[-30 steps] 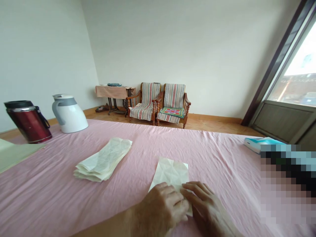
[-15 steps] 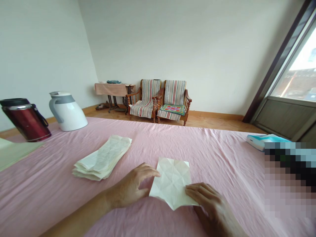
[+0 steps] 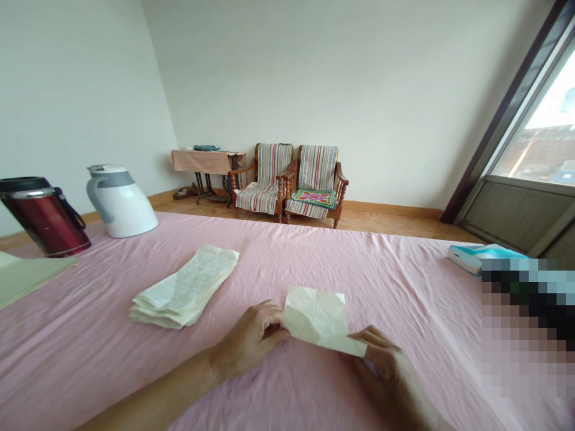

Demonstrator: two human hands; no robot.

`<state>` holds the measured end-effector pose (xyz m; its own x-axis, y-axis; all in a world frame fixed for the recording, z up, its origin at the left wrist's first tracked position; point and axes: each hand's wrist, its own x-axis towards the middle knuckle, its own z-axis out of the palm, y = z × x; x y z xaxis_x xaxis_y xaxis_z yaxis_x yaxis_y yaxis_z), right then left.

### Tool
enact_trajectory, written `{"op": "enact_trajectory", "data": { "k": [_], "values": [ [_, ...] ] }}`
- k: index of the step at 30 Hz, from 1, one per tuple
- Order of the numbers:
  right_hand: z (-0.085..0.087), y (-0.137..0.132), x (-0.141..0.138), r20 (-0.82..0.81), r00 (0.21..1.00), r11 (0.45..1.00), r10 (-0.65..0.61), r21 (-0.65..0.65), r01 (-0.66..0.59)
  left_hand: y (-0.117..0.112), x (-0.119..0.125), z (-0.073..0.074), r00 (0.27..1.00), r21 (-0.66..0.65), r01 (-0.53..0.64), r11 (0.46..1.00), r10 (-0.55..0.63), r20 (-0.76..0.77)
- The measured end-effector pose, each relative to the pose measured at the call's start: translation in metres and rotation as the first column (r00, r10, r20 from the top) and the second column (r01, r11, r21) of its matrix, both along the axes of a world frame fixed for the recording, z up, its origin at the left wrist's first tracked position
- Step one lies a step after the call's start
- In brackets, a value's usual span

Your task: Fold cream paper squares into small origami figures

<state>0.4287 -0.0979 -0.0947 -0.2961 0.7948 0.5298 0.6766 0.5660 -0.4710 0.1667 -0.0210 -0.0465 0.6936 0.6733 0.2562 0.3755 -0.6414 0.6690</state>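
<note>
Where the pink cloth point(image 3: 395, 311) spreads before us: we see fine wrinkles all over it, and its far edge runs across our view short of two chairs.
Creased sheet point(image 3: 314, 308): right in front of us, toward the near side of the cloth, fold lines crossing it and a strip turned up along its near edge.
Left hand point(image 3: 258, 326): thumb and forefinger close together, a narrow pinch on the sheet's near left corner.
Right hand point(image 3: 384, 365): at the strip's right end, fingers bent and partly behind the paper; whether it pinches, we cannot tell.
Paper stack point(image 3: 186, 290): left of the sheet and apart from it, lying aslant, edges uneven.
Far left corner: we have a white-and-grey jug point(image 3: 130, 206), upright, with a red flask point(image 3: 47, 224) near it.
Far right corner: a blue-and-white pack point(image 3: 465, 261), partly under a pixelated patch.
Chairs point(image 3: 269, 167): side by side beyond the far edge, wooden arms, striped covers, a bright pad point(image 3: 314, 198) on the right seat.
Small table point(image 3: 202, 161): draped, left of the chairs, by the pale wall point(image 3: 359, 90).
Door point(image 3: 516, 212): at our right, daylight in its pane.
</note>
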Motion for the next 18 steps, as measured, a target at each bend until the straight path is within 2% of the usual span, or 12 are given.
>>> {"op": "enact_trajectory", "data": {
  "k": [4,7,11,14,18],
  "values": [
    [-0.008,0.005,-0.004,-0.126,0.982,0.987,-0.139,-0.098,0.127,0.003,0.002,-0.007,0.993,-0.038,-0.121,0.992,0.121,0.006],
    [-0.009,0.007,-0.008,-0.249,0.946,0.958,-0.209,-0.246,0.147,0.006,0.004,-0.011,0.981,-0.081,-0.19,0.978,0.192,0.009],
    [-0.002,0.01,-0.011,-0.339,0.894,0.884,-0.293,-0.452,0.119,0.009,0.008,-0.012,0.97,-0.133,-0.24,0.962,0.244,0.017],
    [0.005,0.015,-0.013,-0.332,0.888,0.868,-0.319,-0.479,0.132,0.012,0.012,-0.012,0.964,-0.161,-0.256,0.953,0.265,0.037],
    [0.009,0.023,-0.016,-0.31,0.868,0.858,-0.388,-0.465,0.218,0.013,0.016,-0.014,0.954,-0.17,-0.28,0.945,0.294,0.064]
  ]
}}
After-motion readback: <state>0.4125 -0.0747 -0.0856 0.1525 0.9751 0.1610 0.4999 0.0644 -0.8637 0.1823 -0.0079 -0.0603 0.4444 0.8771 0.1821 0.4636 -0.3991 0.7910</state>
